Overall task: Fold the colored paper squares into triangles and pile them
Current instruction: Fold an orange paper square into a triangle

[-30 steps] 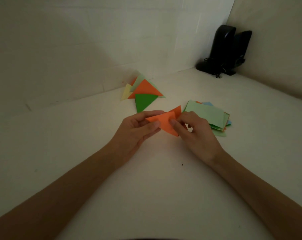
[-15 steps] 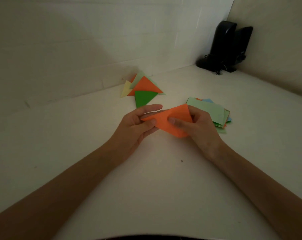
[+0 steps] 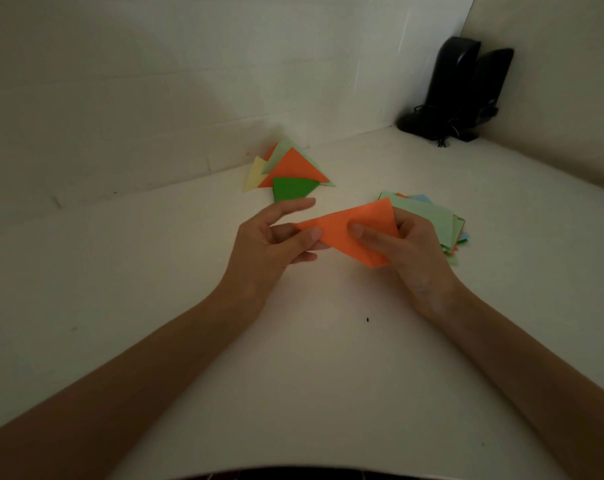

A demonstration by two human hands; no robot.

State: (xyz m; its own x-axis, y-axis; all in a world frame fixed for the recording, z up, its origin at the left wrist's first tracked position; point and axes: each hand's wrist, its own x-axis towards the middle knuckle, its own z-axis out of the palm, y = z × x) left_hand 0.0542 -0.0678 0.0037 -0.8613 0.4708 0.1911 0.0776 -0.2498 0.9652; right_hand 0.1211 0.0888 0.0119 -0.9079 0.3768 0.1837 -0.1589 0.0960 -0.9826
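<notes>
An orange paper (image 3: 349, 225), folded over into a rough triangle, is held just above the white table between both hands. My left hand (image 3: 272, 244) pinches its left tip with thumb and fingers, the index finger stretched out above. My right hand (image 3: 402, 251) grips its right part, thumb pressed on top. Behind the hands lies a pile of folded triangles (image 3: 290, 171): orange, dark green, pale green and pale yellow. A stack of unfolded colored squares (image 3: 428, 214), pale green on top, sits to the right, partly hidden by my right hand.
A pair of black speakers (image 3: 461, 91) with a cable stands in the far right corner against the white walls. The white table (image 3: 314, 358) spreads out toward me, and a small dark speck (image 3: 367, 319) lies on it below the hands.
The orange paper has been lifted and turned, its folded face now spread wide between the hands. My right thumb now presses on top of it.
</notes>
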